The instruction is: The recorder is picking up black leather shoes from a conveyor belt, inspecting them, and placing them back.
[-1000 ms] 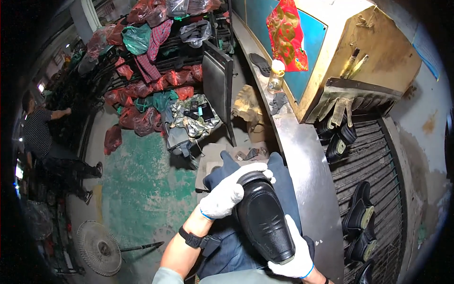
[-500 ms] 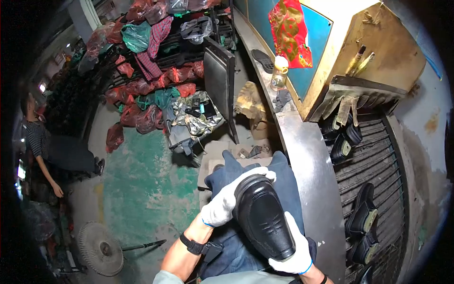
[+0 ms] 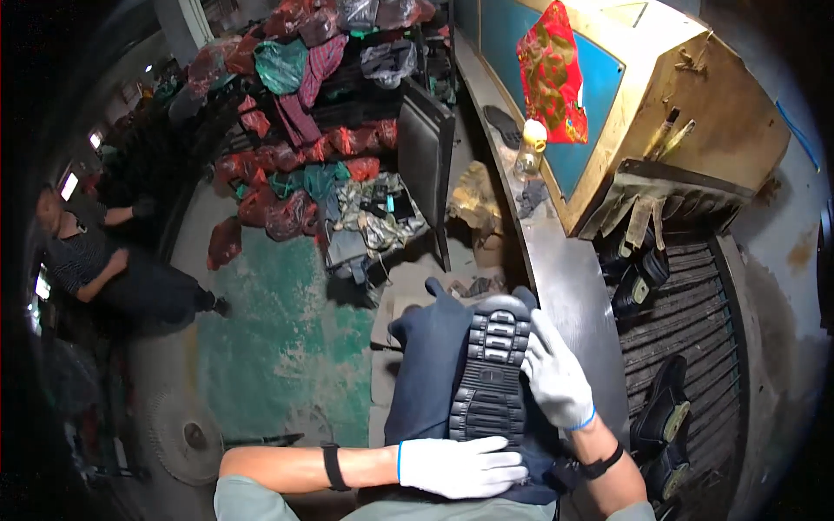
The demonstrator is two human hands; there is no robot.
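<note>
A black shoe (image 3: 493,382) lies on my lap with its ridged sole up and its toe end pointing away from me. My left hand (image 3: 460,467), in a white glove, lies across the heel end with its fingers stretched out flat. Along the right side of the toe half, my gloved right hand (image 3: 556,373) grips the shoe's edge, with its thumb hidden. The shoe's upper is turned down out of sight.
On my right runs a metal ledge (image 3: 578,313) beside a slatted roller conveyor (image 3: 695,321) carrying several black shoes (image 3: 665,399). A boxy machine (image 3: 686,113) stands over it. At left are a fan (image 3: 187,434) and another person (image 3: 113,269). Bagged goods (image 3: 287,213) fill racks ahead.
The shoe has been turned over from upper up to sole up and lowered onto my lap. My left hand moved from the far end to the near end; my right moved up its side.
</note>
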